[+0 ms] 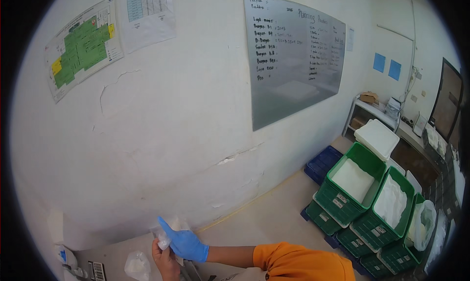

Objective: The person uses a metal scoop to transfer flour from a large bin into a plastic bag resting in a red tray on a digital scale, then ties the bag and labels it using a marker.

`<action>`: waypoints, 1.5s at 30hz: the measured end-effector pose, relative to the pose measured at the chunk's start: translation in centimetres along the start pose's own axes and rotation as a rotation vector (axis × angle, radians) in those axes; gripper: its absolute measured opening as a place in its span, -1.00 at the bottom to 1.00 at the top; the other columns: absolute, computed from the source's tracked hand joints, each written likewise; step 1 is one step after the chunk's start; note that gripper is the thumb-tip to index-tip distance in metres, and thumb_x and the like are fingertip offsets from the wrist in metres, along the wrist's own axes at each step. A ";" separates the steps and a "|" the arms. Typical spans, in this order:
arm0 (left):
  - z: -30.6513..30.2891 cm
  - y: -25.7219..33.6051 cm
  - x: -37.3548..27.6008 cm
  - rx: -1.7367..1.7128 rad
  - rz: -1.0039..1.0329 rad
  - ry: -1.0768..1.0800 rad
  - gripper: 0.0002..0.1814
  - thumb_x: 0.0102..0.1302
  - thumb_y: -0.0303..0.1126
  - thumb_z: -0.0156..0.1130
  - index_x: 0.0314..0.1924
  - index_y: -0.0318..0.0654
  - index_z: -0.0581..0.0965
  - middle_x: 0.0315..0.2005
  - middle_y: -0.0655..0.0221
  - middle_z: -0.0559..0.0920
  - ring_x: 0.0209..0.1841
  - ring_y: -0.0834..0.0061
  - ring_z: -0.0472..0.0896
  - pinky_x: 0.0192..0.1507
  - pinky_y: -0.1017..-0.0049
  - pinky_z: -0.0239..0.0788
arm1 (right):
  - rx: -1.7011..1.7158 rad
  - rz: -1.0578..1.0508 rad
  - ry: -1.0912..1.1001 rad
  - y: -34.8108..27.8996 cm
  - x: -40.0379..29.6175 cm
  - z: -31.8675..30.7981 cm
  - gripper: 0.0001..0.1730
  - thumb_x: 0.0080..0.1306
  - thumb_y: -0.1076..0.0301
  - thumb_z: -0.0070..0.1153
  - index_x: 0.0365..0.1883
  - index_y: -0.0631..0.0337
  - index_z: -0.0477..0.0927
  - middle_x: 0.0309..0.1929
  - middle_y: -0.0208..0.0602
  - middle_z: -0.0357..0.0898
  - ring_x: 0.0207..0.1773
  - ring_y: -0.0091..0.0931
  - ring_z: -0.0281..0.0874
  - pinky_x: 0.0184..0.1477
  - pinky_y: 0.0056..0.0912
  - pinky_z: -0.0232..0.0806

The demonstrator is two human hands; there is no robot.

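Low in the head view, my left hand [166, 263] is bare and pinches a bunched piece of clear plastic bag [164, 241] between its fingers. My right hand [189, 245], in a blue glove, lies against the same plastic from the right. One gloved finger points up and left; the other fingers are mostly hidden, so their grip is unclear. More of the thin plastic shows behind the glove. On the tabletop [114, 249], left of my hands, sits a clear bag with whitish contents [137, 267].
A calculator [97, 270] lies at the table's left, near a white and blue object [66, 256]. The cracked wall [165, 163] rises close beyond my hands. Stacked green crates [341, 204] stand at right, beside a blue crate [323, 164]. A whiteboard [293, 68] bears writing.
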State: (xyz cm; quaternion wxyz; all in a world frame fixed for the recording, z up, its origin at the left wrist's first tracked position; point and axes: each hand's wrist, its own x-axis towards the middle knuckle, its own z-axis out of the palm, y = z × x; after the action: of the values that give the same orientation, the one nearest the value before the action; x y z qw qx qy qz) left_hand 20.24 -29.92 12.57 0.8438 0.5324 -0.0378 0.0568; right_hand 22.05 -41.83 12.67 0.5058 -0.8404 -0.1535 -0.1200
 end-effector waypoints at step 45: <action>-24.9 11.7 -10.6 0.964 0.582 1.169 -0.39 0.32 -0.37 0.36 0.31 -0.29 0.35 -0.03 0.30 0.55 0.03 0.41 0.52 0.06 0.43 0.38 | 0.282 -0.073 -0.542 1.0 -0.5 -1.6 -0.83 0.27 0.48 0.21 -0.18 0.26 0.72 -0.29 -0.36 0.65 -0.27 -0.59 0.53 -0.12 -0.49 0.40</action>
State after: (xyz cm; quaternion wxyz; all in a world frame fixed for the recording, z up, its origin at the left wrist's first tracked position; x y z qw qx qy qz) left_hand 8.24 -3.01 10.95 0.3562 0.6905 0.3007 0.5531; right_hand 21.91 -43.74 12.39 0.5534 -0.7572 -0.3280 0.1131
